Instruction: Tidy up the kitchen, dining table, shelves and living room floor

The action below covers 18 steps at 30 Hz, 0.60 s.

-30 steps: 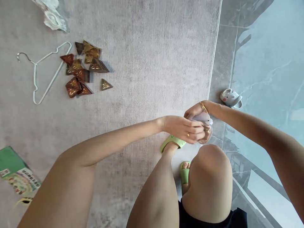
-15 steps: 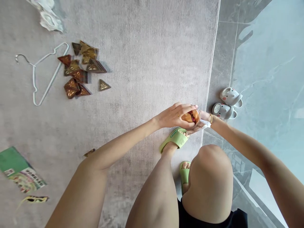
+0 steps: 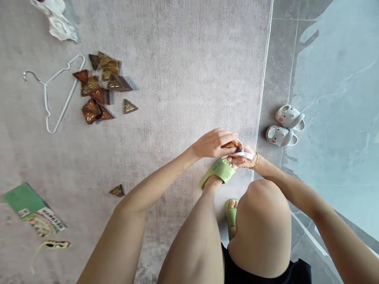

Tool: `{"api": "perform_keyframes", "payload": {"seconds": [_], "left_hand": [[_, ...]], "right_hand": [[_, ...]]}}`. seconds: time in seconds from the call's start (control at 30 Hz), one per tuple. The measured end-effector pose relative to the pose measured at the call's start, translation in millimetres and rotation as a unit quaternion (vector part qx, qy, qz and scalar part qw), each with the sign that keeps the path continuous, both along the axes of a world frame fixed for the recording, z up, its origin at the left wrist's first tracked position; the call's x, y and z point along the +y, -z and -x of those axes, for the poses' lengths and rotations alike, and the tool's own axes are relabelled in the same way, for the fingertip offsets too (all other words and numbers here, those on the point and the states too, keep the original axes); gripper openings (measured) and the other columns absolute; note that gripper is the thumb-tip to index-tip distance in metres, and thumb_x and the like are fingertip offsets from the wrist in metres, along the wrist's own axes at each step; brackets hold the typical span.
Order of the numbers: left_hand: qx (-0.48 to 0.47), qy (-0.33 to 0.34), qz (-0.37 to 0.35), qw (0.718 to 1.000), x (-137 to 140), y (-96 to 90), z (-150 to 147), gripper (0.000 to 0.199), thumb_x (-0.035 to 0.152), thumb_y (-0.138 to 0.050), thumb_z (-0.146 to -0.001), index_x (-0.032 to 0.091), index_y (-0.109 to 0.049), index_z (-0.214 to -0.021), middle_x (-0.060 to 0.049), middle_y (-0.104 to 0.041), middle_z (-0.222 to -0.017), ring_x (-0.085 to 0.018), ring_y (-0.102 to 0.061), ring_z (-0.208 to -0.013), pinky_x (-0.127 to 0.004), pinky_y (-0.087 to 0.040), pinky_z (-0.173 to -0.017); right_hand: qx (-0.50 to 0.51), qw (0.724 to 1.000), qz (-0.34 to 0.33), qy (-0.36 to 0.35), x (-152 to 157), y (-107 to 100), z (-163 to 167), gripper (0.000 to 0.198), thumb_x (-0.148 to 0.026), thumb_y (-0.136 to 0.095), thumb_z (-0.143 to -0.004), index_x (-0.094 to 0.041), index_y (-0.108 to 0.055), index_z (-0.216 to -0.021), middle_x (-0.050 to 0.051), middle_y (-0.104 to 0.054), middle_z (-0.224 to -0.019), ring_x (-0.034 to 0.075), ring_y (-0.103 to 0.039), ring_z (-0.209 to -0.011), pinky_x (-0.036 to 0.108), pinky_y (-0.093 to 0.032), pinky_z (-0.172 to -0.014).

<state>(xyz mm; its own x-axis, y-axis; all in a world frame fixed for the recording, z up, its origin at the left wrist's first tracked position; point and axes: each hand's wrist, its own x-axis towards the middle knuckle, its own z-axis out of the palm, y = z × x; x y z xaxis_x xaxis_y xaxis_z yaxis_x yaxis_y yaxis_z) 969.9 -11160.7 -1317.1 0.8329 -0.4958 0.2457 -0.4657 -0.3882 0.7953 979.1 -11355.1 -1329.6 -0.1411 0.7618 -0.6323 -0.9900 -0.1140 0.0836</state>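
My left hand [image 3: 215,144] is closed around a small round container [image 3: 231,144] with a clear wall and orange-brown contents. Its fingers cover much of the container. From the other side, my right hand [image 3: 247,159] grips the container's flat white part [image 3: 243,155], seen nearly edge-on. Whether this white part is a lid or a base, I cannot tell. Both hands are close together above the green slipper [image 3: 222,170] on one foot.
On the grey carpet [image 3: 177,79] lie triangular brown pieces [image 3: 99,96], a white hanger [image 3: 63,106], crumpled white material [image 3: 62,27], a green booklet [image 3: 28,201] and yellow-framed sunglasses [image 3: 56,244]. Grey children's clogs [image 3: 281,135] stand on the tile at right.
The container has tipped, so its open-looking round face no longer points up at me and the white part shows edge-on. My right hand has shifted left. A lone triangular piece is now uncovered beside my left arm.
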Motion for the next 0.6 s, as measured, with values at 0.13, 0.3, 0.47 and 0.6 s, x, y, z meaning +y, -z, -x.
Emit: {"api": "perform_keyframes", "payload": {"seconds": [0.13,0.3,0.47,0.6], "left_hand": [[-0.015,-0.015,0.029,0.999,-2,4.8,2,0.014,0.027,-0.055,-0.093,0.025,-0.059,-0.106,-0.005,-0.068,-0.104,-0.019,-0.067,-0.102,-0.041,-0.054,-0.093],[-0.010,-0.006,0.056,0.998,1,-8.1,23,0.047,0.015,-0.062,-0.087,0.028,-0.048,-0.130,-0.010,-0.055,-0.133,-0.024,-0.057,-0.126,-0.054,-0.047,-0.109],[0.025,-0.025,0.015,0.999,12,-24.4,28,0.059,0.012,-0.057,-0.091,0.026,-0.039,-0.146,-0.011,-0.058,-0.138,-0.021,-0.058,-0.127,-0.040,-0.056,-0.102],[-0.028,0.002,-0.014,1.000,14,-28.1,27,0.038,0.014,-0.058,-0.093,0.027,-0.058,-0.129,-0.003,-0.069,-0.124,-0.017,-0.066,-0.116,-0.033,-0.060,-0.097]], "right_hand": [[0.013,0.995,0.046,0.093,1,-4,6,0.036,-0.029,-0.025,-0.101,-0.015,-0.059,-0.099,0.005,-0.067,-0.073,0.008,-0.052,-0.045,0.012,-0.042,-0.037],[-0.022,0.987,0.020,0.159,-10,1,3,0.009,-0.016,-0.050,-0.088,-0.017,-0.059,-0.088,-0.001,-0.065,-0.068,0.007,-0.059,-0.052,0.013,-0.051,-0.049],[-0.080,0.991,-0.014,0.104,-15,5,-7,0.025,-0.012,-0.065,-0.074,-0.019,-0.064,-0.098,0.002,-0.073,-0.084,0.013,-0.067,-0.068,0.021,-0.058,-0.060],[-0.082,0.993,0.008,0.079,-12,-3,-17,0.024,-0.012,-0.064,-0.076,-0.018,-0.065,-0.099,0.004,-0.073,-0.088,0.013,-0.068,-0.073,0.022,-0.058,-0.066]]}}
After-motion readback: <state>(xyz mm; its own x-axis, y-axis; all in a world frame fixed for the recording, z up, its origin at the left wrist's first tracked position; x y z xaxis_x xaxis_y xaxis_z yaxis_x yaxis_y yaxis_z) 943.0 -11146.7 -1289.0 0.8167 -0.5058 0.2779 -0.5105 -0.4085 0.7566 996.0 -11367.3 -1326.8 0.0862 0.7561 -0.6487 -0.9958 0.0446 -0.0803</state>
